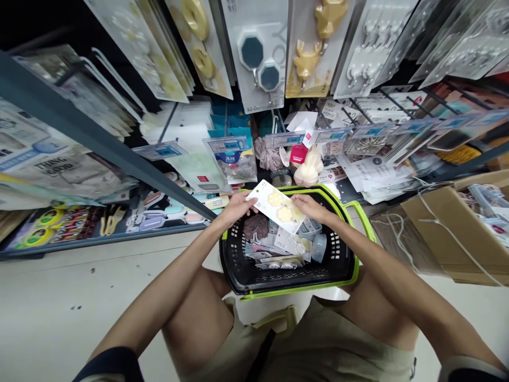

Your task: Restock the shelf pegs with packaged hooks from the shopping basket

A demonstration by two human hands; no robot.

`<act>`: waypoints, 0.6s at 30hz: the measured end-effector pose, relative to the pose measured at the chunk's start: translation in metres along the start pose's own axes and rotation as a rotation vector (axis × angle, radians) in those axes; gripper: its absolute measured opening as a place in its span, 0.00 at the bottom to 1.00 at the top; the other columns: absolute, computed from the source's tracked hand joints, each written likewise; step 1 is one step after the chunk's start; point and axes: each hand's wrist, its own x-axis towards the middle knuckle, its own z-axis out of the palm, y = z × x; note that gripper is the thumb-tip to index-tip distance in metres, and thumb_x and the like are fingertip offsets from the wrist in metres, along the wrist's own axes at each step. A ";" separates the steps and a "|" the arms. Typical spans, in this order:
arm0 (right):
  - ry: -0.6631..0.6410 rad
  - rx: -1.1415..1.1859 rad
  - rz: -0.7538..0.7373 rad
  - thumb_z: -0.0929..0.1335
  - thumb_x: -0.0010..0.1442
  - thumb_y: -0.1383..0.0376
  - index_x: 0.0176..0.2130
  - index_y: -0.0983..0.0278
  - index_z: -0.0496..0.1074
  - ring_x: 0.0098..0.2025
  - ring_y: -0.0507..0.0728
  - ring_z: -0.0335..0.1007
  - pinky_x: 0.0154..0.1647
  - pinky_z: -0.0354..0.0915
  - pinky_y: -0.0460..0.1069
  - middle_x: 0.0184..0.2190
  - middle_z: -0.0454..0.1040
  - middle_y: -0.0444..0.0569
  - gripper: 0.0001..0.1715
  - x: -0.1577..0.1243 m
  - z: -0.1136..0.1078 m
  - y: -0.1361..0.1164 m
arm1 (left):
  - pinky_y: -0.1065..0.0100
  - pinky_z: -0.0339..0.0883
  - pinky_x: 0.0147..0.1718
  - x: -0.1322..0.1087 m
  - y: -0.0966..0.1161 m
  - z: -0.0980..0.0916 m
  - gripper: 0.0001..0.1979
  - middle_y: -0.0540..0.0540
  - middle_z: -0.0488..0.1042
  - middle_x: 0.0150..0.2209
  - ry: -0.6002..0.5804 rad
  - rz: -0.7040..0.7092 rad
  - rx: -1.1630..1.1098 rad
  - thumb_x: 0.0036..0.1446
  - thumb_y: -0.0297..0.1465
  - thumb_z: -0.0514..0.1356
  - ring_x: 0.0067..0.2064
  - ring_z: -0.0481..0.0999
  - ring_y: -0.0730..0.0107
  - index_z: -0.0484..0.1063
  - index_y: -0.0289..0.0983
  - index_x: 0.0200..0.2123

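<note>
A white card of yellow flower-shaped hooks (277,206) is held between both hands above a shopping basket. My left hand (238,208) pinches its left edge, and my right hand (309,207) grips its right side. Black with a lime-green rim, the basket (234,273) sits between my knees. Inside it lie a greyish-brown mesh bath puff (256,227), a light blue container (318,247) and several packaged goods, partly covered by the card.
Packs of wall hooks (260,63) hang overhead from shelf pegs. Price tags (226,144) line the rack, with loose packets below. A grey metal post (107,138) slants down at left; an opened cardboard box (457,228) stands at right.
</note>
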 end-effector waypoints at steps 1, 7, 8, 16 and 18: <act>-0.087 0.113 0.005 0.68 0.63 0.54 0.42 0.66 0.77 0.35 0.54 0.73 0.36 0.67 0.46 0.36 0.81 0.47 0.19 -0.002 0.002 -0.001 | 0.75 0.60 0.20 -0.001 0.004 -0.001 0.27 0.42 0.81 0.33 0.035 0.028 -0.101 0.52 0.44 0.70 0.26 0.76 0.72 0.73 0.32 0.49; -0.182 0.474 -0.033 0.78 0.52 0.52 0.47 0.65 0.78 0.40 0.56 0.78 0.44 0.73 0.49 0.44 0.82 0.51 0.28 -0.009 0.012 -0.016 | 0.73 0.72 0.32 -0.007 0.012 0.005 0.23 0.39 0.82 0.43 -0.038 0.055 -0.375 0.53 0.45 0.70 0.38 0.80 0.69 0.77 0.34 0.45; -0.161 0.489 -0.030 0.78 0.52 0.52 0.47 0.65 0.78 0.41 0.55 0.78 0.43 0.74 0.49 0.45 0.82 0.51 0.28 -0.010 0.013 -0.018 | 0.71 0.73 0.33 -0.007 0.010 0.009 0.23 0.39 0.83 0.43 -0.084 0.025 -0.341 0.52 0.44 0.71 0.38 0.80 0.68 0.78 0.33 0.45; -0.188 0.332 -0.001 0.78 0.53 0.55 0.48 0.64 0.79 0.38 0.55 0.79 0.31 0.73 0.45 0.44 0.83 0.52 0.26 -0.004 0.014 -0.005 | 0.71 0.70 0.27 -0.001 -0.004 0.024 0.26 0.39 0.84 0.41 -0.161 0.022 -0.148 0.48 0.44 0.72 0.34 0.79 0.67 0.80 0.33 0.46; -0.183 0.318 -0.002 0.78 0.54 0.54 0.49 0.64 0.79 0.37 0.55 0.79 0.31 0.74 0.45 0.44 0.83 0.51 0.26 -0.001 0.016 0.001 | 0.71 0.70 0.27 0.000 -0.004 0.023 0.26 0.39 0.84 0.41 -0.153 0.019 -0.132 0.48 0.44 0.72 0.35 0.79 0.66 0.80 0.33 0.46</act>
